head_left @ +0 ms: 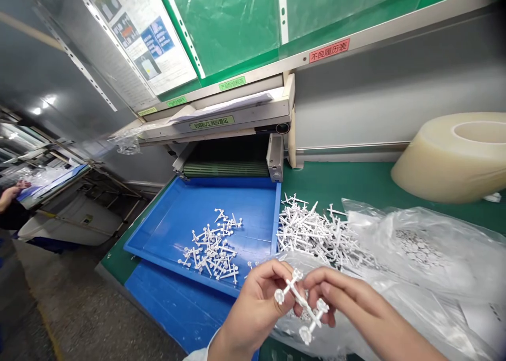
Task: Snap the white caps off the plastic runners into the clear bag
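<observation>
Both my hands grip one white plastic sprue (301,304), a thin stick with small round caps on side arms. My left hand (253,308) pinches its upper end and my right hand (348,305) pinches its lower part, fingers closed on it. They hover above a clear plastic bag (419,255) at the front of the green bench. Just behind my hands lies a heap of the same white sprues (312,232). Left of that, a blue tray (169,229) holds a smaller scatter of white sprues (213,247).
A large roll of clear tape (454,155) stands at the right back. A small machine with a dark opening (237,150) sits behind the tray. Another blue tray (169,303) lies lower left. Another person's hand (11,192) shows at far left.
</observation>
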A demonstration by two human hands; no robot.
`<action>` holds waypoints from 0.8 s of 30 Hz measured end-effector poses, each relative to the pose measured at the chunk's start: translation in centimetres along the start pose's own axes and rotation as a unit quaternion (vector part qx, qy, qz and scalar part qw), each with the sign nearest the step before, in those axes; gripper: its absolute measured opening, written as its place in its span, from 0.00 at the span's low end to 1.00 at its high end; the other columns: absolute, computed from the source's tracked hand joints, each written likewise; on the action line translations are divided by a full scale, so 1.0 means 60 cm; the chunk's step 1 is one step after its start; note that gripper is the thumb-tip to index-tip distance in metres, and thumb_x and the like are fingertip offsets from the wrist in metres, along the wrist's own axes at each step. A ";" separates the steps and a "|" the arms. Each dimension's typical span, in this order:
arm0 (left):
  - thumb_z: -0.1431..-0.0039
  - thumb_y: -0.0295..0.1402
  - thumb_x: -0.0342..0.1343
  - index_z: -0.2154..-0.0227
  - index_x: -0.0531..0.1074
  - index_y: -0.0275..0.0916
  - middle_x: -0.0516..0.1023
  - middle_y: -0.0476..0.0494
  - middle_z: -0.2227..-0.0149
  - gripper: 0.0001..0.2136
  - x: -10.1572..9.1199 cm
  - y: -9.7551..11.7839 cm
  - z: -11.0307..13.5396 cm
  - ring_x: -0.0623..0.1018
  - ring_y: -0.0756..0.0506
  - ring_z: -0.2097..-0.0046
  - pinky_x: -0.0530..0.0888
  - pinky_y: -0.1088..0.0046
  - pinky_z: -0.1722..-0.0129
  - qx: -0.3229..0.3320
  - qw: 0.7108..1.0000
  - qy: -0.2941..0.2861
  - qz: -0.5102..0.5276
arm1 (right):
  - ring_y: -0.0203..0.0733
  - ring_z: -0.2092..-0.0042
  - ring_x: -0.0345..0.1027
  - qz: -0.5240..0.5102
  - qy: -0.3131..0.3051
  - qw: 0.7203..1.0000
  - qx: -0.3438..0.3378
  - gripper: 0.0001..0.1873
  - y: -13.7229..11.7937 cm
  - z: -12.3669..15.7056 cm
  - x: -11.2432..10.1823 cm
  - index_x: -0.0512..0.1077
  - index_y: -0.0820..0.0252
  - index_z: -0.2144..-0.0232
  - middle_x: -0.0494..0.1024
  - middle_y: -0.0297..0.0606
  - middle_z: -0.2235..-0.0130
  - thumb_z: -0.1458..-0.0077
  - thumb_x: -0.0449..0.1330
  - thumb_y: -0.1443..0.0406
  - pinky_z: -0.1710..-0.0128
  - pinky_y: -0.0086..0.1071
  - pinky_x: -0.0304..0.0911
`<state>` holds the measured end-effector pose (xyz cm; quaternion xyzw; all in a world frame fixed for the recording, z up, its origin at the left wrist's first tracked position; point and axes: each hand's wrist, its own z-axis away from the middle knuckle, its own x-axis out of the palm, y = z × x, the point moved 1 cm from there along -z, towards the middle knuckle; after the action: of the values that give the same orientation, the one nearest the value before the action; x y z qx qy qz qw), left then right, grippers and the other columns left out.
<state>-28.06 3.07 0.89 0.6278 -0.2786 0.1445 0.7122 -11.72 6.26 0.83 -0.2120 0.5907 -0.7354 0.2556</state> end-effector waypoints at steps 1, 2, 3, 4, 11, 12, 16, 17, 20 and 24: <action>0.47 0.32 0.64 0.72 0.73 0.36 0.72 0.47 0.72 0.07 0.002 -0.002 0.000 0.71 0.53 0.72 0.68 0.78 0.70 0.011 1.000 -0.006 -0.014 | 0.39 0.72 0.65 -0.054 0.009 0.998 0.025 0.13 -0.009 0.005 -0.004 0.72 0.56 0.68 0.70 0.32 0.74 0.39 0.50 0.61 0.69 0.32 0.61; 0.47 0.32 0.64 0.72 0.74 0.36 0.72 0.47 0.72 0.06 0.004 -0.003 0.000 0.71 0.52 0.71 0.68 0.78 0.70 0.022 0.999 -0.014 -0.024 | 0.37 0.73 0.64 -0.093 0.016 0.995 0.038 0.12 -0.017 0.009 -0.007 0.73 0.56 0.69 0.69 0.30 0.75 0.40 0.52 0.60 0.69 0.30 0.60; 0.47 0.31 0.64 0.72 0.74 0.37 0.72 0.47 0.72 0.05 0.005 -0.004 0.000 0.71 0.52 0.71 0.68 0.78 0.69 0.032 0.999 -0.024 -0.030 | 0.36 0.74 0.63 -0.117 0.017 0.992 0.044 0.11 -0.022 0.014 -0.009 0.73 0.57 0.70 0.68 0.29 0.76 0.41 0.55 0.59 0.69 0.29 0.60; 0.46 0.31 0.64 0.72 0.74 0.37 0.72 0.47 0.71 0.04 0.007 -0.004 0.000 0.71 0.52 0.70 0.68 0.77 0.69 0.038 0.998 -0.034 -0.032 | 0.35 0.74 0.63 -0.134 0.015 0.990 0.046 0.11 -0.026 0.019 -0.011 0.74 0.57 0.70 0.68 0.28 0.77 0.42 0.57 0.57 0.69 0.29 0.59; 0.45 0.31 0.62 0.77 0.73 0.36 0.72 0.45 0.73 0.08 0.012 0.002 0.004 0.72 0.49 0.69 0.69 0.72 0.67 0.057 0.993 -0.088 -0.061 | 0.34 0.73 0.64 -0.236 -0.032 0.969 0.070 0.15 -0.036 0.041 -0.011 0.75 0.56 0.72 0.73 0.30 0.74 0.49 0.65 0.51 0.70 0.27 0.61; 0.45 0.31 0.62 0.77 0.72 0.36 0.72 0.45 0.73 0.08 0.013 0.002 0.004 0.72 0.49 0.70 0.70 0.73 0.68 0.059 0.993 -0.089 -0.059 | 0.34 0.73 0.64 -0.243 -0.030 0.967 0.072 0.15 -0.036 0.042 -0.011 0.76 0.56 0.72 0.73 0.30 0.74 0.50 0.65 0.50 0.69 0.27 0.61; 0.48 0.29 0.64 0.76 0.72 0.36 0.73 0.47 0.74 0.07 0.020 -0.001 0.003 0.72 0.50 0.71 0.70 0.75 0.70 0.065 0.995 -0.076 -0.017 | 0.33 0.73 0.64 -0.247 -0.033 0.965 0.078 0.16 -0.036 0.042 -0.015 0.76 0.55 0.72 0.73 0.29 0.75 0.52 0.66 0.50 0.69 0.26 0.60; 0.48 0.29 0.64 0.76 0.73 0.36 0.73 0.47 0.74 0.06 0.022 -0.001 0.003 0.73 0.50 0.71 0.70 0.75 0.69 0.062 0.995 -0.072 -0.010 | 0.33 0.73 0.64 -0.246 -0.037 0.965 0.077 0.15 -0.036 0.042 -0.016 0.76 0.55 0.72 0.73 0.29 0.75 0.51 0.66 0.50 0.69 0.26 0.60; 0.49 0.27 0.65 0.75 0.74 0.37 0.74 0.47 0.73 0.05 0.025 -0.001 0.004 0.73 0.50 0.71 0.69 0.75 0.69 0.052 0.997 -0.062 0.001 | 0.32 0.73 0.64 -0.253 -0.038 0.964 0.076 0.15 -0.035 0.041 -0.017 0.75 0.56 0.72 0.73 0.29 0.75 0.52 0.66 0.51 0.69 0.25 0.61; 0.48 0.26 0.64 0.75 0.77 0.38 0.75 0.46 0.73 0.03 0.022 -0.003 0.007 0.73 0.49 0.69 0.69 0.72 0.68 0.039 0.997 -0.062 -0.005 | 0.29 0.77 0.62 -0.308 -0.068 0.943 0.103 0.16 -0.031 0.035 -0.008 0.74 0.60 0.74 0.71 0.29 0.79 0.53 0.68 0.53 0.74 0.22 0.59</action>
<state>-26.98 2.41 1.53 0.6644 -0.3132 0.1125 0.6692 -10.27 5.27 3.07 -0.4059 0.3991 -0.8186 0.0767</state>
